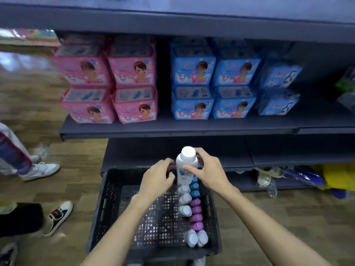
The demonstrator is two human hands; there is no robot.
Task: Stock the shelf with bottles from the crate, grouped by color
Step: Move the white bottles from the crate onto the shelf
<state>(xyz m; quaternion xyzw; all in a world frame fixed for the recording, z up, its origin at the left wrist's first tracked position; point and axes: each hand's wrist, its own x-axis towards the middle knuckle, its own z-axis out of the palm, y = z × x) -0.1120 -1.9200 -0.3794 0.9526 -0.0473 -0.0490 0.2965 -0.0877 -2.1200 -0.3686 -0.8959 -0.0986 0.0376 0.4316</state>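
A black plastic crate [107, 204] stands on the floor in front of the shelving. Along its right side lie rows of bottles: white ones [185, 198], teal-capped ones [194, 187] and purple-capped ones [195, 210]. Above the crate's far end my right hand [208, 171] grips an upright white bottle [187, 160] with a white cap; a dark brown object [200, 162] shows behind its fingers. My left hand [157, 177] curls round another dark brown object [171, 168], mostly hidden. The dark bottom shelf [172, 150] lies just beyond both hands.
The shelf above holds stacked pink packs [132, 89] on the left and blue packs [192, 89] on the right. Bagged goods [326, 179] lie under the shelving at right. Other people's legs and shoes [40, 169] stand on the wooden floor at left.
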